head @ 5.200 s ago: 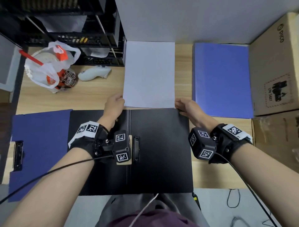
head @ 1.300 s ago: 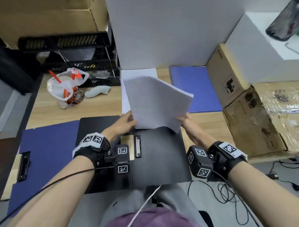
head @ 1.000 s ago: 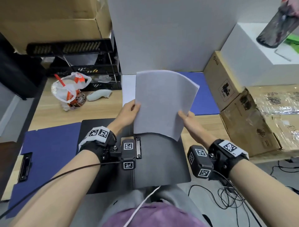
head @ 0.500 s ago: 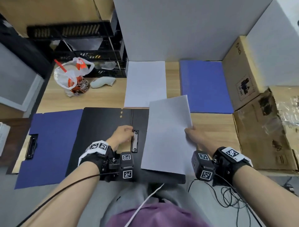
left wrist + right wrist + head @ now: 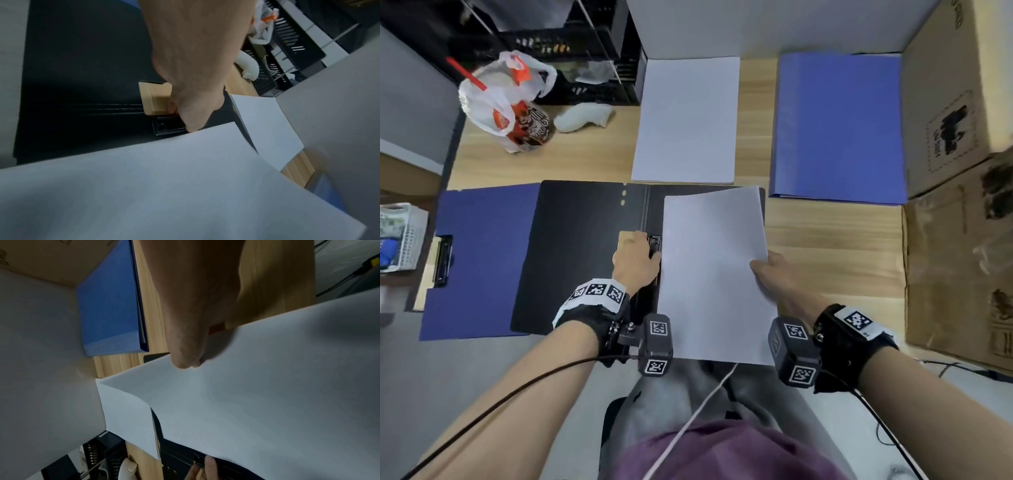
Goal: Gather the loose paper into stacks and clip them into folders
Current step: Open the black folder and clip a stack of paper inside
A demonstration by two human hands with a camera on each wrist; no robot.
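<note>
A black folder [image 5: 582, 260] lies open in front of me on the desk. My right hand [image 5: 763, 270] pinches the right edge of a white paper stack [image 5: 714, 274] that lies over the folder's right half, its left edge next to the spine. My left hand [image 5: 640, 260] grips the folder's metal clip [image 5: 166, 128] with thumb and curled fingers. In the right wrist view, the right hand's thumb [image 5: 185, 360] lies on top of the sheets [image 5: 267, 394]. Another paper stack [image 5: 685, 120] lies flat behind the folder.
A closed blue folder [image 5: 835, 126] lies at the back right, with cardboard boxes [image 5: 959, 102] beside it. An open dark blue folder [image 5: 479, 260] lies partly under the black one on the left. A plastic bag with a cup [image 5: 506, 99] and a white controller [image 5: 585, 116] sit back left.
Both hands lifted a stack off the pile and held it up. The left hand then let go and took the clip, while the right hand lowered the sheets onto the folder's right half.
</note>
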